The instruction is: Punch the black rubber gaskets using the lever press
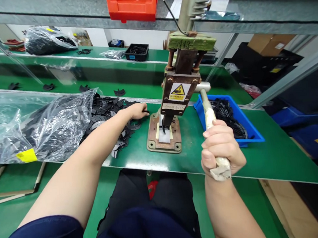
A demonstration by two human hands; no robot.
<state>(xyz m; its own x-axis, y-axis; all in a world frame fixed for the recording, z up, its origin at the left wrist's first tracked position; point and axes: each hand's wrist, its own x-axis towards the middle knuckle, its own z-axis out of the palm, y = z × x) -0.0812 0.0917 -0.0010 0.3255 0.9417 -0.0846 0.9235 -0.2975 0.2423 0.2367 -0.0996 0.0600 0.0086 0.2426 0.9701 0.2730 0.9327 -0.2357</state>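
Note:
My right hand (pixel 222 147) is wrapped round the tape-covered lever handle (pixel 208 109) of a hand press (pixel 180 79). On the press base (pixel 152 136), a thin dark curved piece (pixel 163 126) shows at the small metal plate under the ram. My left hand (pixel 139 110) is just left of the press, over the right edge of a heap of black curved parts (pixel 106 110). Its fingers are curled together with their tips turned down; something dark shows at the tips, too small to make out.
A clear plastic bag (pixel 52 123) of black parts lies on the left of the green table (pixel 190 160). Right of the press stands a blue bin (pixel 248 130) holding black parts. More curved pieces (pixel 119 92) lie in a row behind. An orange bin (pixel 133 5) hangs above.

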